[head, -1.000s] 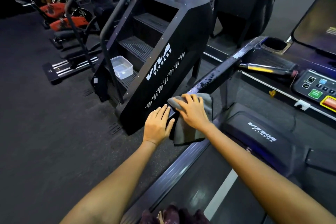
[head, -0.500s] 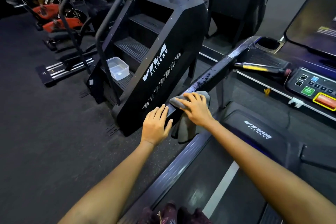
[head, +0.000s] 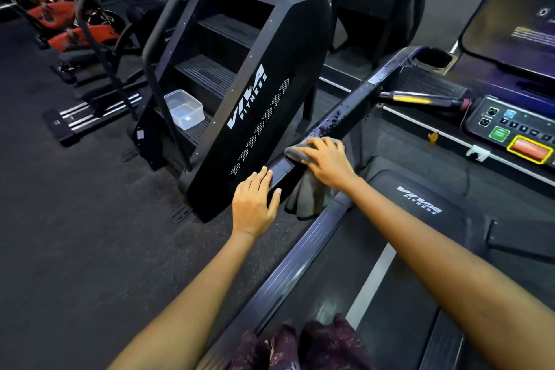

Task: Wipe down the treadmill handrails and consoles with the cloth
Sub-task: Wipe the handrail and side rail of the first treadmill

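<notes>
Head view: my right hand (head: 326, 159) presses the cloth (head: 306, 192) flat on the rail (head: 345, 117) near its low end. My left hand (head: 255, 204) rests open just below. The wet rail runs up toward the console (head: 510, 129).

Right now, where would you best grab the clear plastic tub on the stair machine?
Grip the clear rectangular plastic tub by its open top rim, fingers across the short width, coming from above and the left. It sits upright on the lowest step; the black side panel blocks the right.
</notes>
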`<state>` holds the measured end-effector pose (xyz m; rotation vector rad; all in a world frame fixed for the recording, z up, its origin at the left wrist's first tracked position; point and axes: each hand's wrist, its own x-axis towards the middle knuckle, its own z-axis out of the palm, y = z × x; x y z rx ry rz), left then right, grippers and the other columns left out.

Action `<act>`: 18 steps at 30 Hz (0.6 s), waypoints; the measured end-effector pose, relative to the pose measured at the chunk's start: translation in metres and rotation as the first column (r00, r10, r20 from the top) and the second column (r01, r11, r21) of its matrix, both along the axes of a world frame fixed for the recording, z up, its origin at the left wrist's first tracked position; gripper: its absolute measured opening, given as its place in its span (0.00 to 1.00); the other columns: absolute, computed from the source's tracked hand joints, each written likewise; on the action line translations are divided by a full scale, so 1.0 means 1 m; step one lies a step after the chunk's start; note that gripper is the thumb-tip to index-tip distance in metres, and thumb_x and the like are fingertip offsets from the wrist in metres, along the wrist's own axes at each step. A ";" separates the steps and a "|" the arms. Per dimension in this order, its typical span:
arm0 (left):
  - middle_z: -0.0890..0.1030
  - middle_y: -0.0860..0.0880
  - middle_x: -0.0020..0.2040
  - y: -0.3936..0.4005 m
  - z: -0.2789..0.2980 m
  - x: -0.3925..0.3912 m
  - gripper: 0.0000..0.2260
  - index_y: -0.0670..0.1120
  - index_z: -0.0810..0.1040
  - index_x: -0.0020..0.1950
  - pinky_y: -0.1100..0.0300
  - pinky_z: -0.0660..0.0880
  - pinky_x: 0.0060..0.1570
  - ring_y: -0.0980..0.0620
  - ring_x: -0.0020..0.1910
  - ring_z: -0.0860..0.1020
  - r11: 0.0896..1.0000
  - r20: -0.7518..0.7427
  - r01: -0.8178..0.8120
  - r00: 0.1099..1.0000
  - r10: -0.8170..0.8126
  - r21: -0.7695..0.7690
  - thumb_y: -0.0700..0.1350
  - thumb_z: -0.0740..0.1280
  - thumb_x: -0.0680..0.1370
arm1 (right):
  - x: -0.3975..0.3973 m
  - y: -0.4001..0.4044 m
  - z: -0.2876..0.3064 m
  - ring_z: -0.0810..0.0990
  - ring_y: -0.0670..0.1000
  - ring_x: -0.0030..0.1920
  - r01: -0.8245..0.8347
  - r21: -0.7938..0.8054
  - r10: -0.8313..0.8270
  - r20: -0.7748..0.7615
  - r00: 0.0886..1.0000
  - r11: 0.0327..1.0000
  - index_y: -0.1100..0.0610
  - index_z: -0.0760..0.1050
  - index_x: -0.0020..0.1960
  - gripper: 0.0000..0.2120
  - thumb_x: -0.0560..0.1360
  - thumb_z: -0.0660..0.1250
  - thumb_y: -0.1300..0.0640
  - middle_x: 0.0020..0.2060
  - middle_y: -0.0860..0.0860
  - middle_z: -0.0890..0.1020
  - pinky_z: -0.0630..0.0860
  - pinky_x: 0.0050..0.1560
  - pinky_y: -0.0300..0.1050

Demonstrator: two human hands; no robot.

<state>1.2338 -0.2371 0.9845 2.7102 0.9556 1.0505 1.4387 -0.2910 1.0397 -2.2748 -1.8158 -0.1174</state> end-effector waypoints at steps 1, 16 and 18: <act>0.81 0.43 0.57 -0.003 0.004 0.000 0.18 0.39 0.79 0.58 0.52 0.77 0.52 0.44 0.56 0.80 0.999 0.011 -0.013 1.000 0.014 -0.052 0.51 0.61 0.78 | 0.005 0.006 0.002 0.66 0.57 0.63 0.056 -0.019 -0.057 -0.017 0.998 0.998 0.49 0.69 0.69 0.18 0.79 0.58 0.53 0.64 0.52 0.70 0.60 0.61 0.53; 0.79 0.41 0.59 -0.017 0.016 0.059 0.27 0.37 0.74 0.65 0.51 0.75 0.55 0.43 0.55 0.78 0.934 -0.381 -0.350 0.857 0.348 0.065 0.55 0.54 0.76 | 0.052 0.025 0.000 0.71 0.62 0.55 0.005 0.063 -0.001 -0.067 0.998 0.998 0.55 0.76 0.61 0.14 0.78 0.61 0.54 0.55 0.57 0.75 0.64 0.58 0.53; 0.80 0.41 0.58 -0.018 0.013 0.061 0.26 0.37 0.76 0.63 0.52 0.75 0.54 0.43 0.54 0.79 0.927 -0.340 -0.360 0.863 0.373 0.102 0.54 0.55 0.76 | 0.039 0.035 0.003 0.69 0.60 0.56 0.004 0.057 -0.001 -0.049 0.999 0.998 0.54 0.76 0.61 0.14 0.78 0.59 0.53 0.57 0.56 0.73 0.62 0.60 0.53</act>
